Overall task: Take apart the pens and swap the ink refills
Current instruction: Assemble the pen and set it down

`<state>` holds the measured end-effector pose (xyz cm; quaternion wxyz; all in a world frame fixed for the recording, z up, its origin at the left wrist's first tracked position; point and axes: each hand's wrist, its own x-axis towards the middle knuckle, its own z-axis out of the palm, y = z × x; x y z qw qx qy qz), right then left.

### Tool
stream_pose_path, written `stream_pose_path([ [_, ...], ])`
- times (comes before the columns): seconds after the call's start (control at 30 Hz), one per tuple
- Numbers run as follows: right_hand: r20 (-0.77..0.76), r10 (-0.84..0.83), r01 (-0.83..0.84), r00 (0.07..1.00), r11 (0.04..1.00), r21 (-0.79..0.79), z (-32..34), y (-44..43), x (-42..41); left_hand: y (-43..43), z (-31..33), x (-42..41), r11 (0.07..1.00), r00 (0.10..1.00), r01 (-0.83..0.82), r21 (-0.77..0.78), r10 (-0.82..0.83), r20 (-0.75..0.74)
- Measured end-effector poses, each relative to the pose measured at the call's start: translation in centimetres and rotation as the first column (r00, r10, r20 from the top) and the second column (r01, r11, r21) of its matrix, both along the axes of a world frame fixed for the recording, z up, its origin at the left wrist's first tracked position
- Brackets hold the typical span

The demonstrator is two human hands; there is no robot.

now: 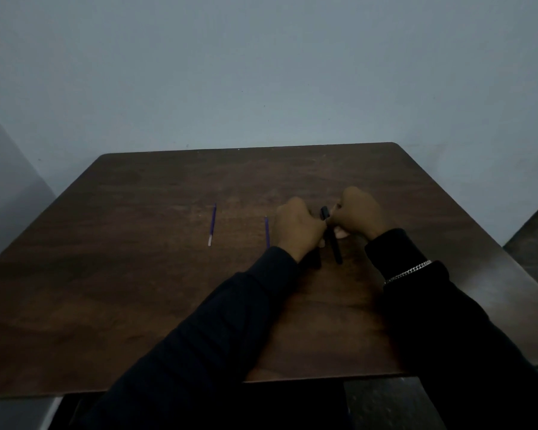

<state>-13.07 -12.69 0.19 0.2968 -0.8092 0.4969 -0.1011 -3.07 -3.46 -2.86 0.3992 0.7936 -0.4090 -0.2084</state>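
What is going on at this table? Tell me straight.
A person in dark sleeves is working on pens at a dark brown wooden table. The right hand grips a slim black pen barrel. The left hand, fingers curled, seems to hold a second black piece, though the light is too dim to be sure. Two thin blue ink refills lie loose on the table, one further left, the other beside the left hand.
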Motion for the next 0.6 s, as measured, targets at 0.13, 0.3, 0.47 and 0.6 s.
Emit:
stream_pose_path([
  [0.13, 0.015, -0.028, 0.027, 0.999, 0.999, 0.043, 0.3, 0.1, -0.3, -0.1, -0.2, 1.0, 0.999, 0.997, -0.044, 0.024, 0.042, 0.058],
  [0.3, 0.141, -0.008, 0.032, 0.990, 0.986, -0.163, 0.8, 0.5, -0.6, -0.3, -0.3, 2.1, 0.994, 1.000, -0.022, 0.106, 0.024, -0.019],
  [0.47, 0.128, 0.074, -0.076, 0.989, 0.997, 0.016, 0.9, 2.0, 0.4, -0.4, -0.4, 2.3, 0.994, 0.984, -0.040, 0.099, 0.057, -0.169],
  [0.6, 0.052, 0.082, -0.081, 0.995, 0.996, -0.022, 0.3, 2.9, 1.5, -0.2, -0.3, 2.2, 0.995, 0.975, -0.046, 0.092, 0.064, -0.214],
])
